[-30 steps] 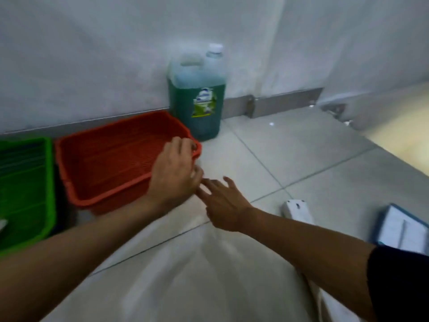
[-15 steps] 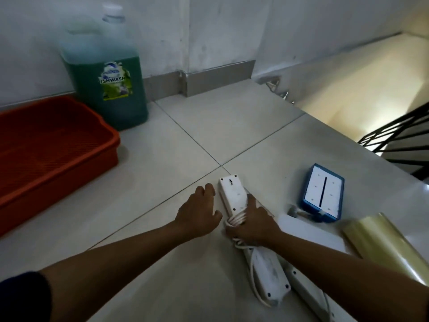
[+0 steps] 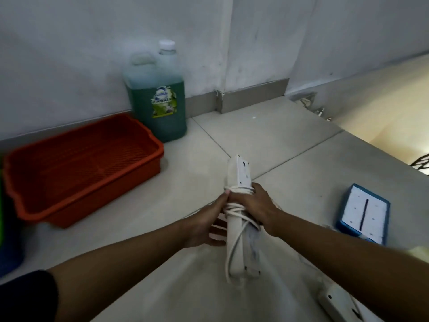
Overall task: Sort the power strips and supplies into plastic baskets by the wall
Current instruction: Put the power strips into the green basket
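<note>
A long white power strip (image 3: 239,177) with its cord wound around the middle is lifted off the tiled floor. My right hand (image 3: 255,205) grips it over the coiled cord. My left hand (image 3: 209,224) holds its left side, fingers under the body. An empty orange plastic basket (image 3: 148,140) stands by the wall to the left of both hands. A second white power strip (image 3: 336,303) lies on the floor at the bottom right, partly hidden by my right forearm.
A large jug of green dishwash liquid (image 3: 160,108) stands against the wall behind the orange basket. A blue-edged white box (image 3: 364,214) lies on the floor at right. A green basket edge (image 3: 1,205) shows at far left. Stairs drop away at the right.
Both hands have closed on the white power strip and lifted it off the floor. The view has swung back left, bringing the orange basket more into sight.
</note>
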